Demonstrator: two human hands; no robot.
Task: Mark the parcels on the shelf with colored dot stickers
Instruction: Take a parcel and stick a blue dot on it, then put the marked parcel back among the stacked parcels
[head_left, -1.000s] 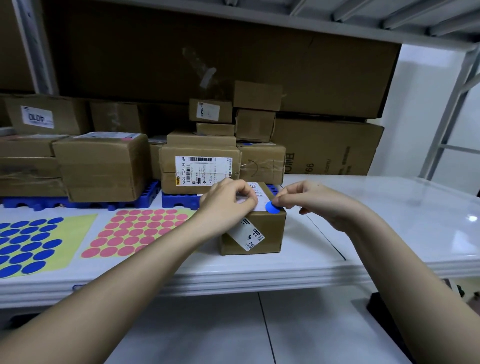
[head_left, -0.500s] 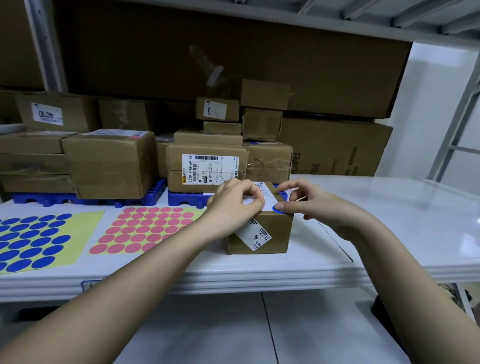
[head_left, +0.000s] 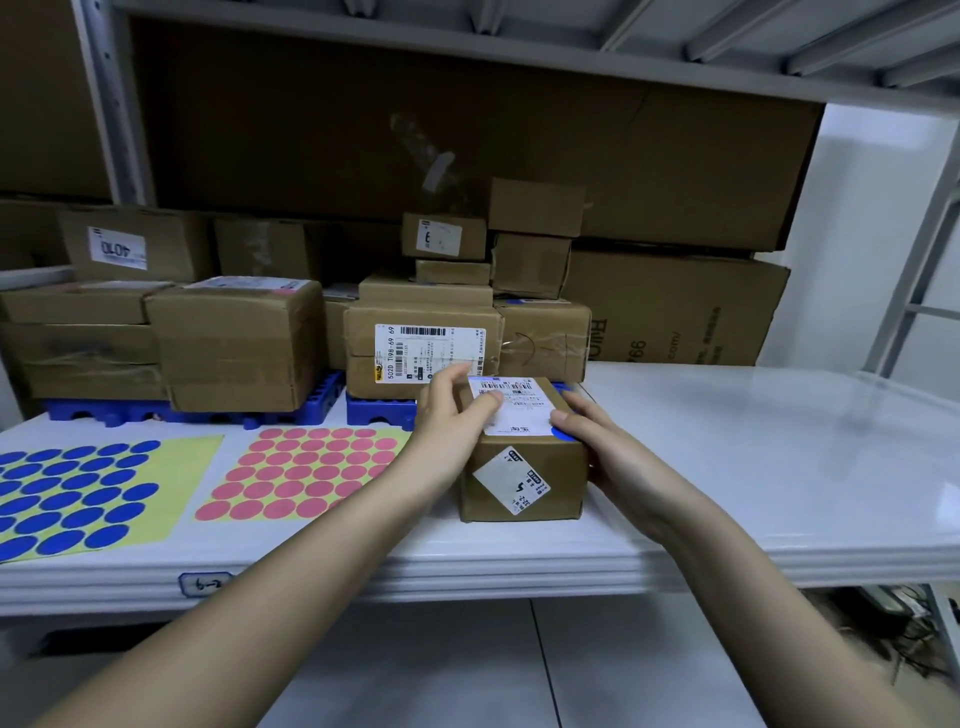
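A blue dot sticker (head_left: 563, 434) sits at the near right corner of the small parcel's (head_left: 524, 480) top, partly under my right hand (head_left: 592, 441), beside the white shipping label (head_left: 511, 405). The parcel stands near the front edge of the white shelf (head_left: 753, 467). My right grip lies narrow and flat, fingertips pressing the dot and palm along the box's right side; my left hand (head_left: 452, 410) rests loosely on the left of the top, holding nothing but steadying the box.

The risks, as I judge them: the dot hangs close to the box's edge, so a careless press could fold it over the corner or leave it half lifted. Pushing hard from the right could slide the parcel along the smooth shelf, or toward its lip. A thumb drifting left could smear the dot onto the label's barcode. The blue sheet (head_left: 72, 499) and pink sheet (head_left: 304, 473) lie flat at left, with stacked parcels (head_left: 421, 343) on blue pallets (head_left: 379, 410) behind.
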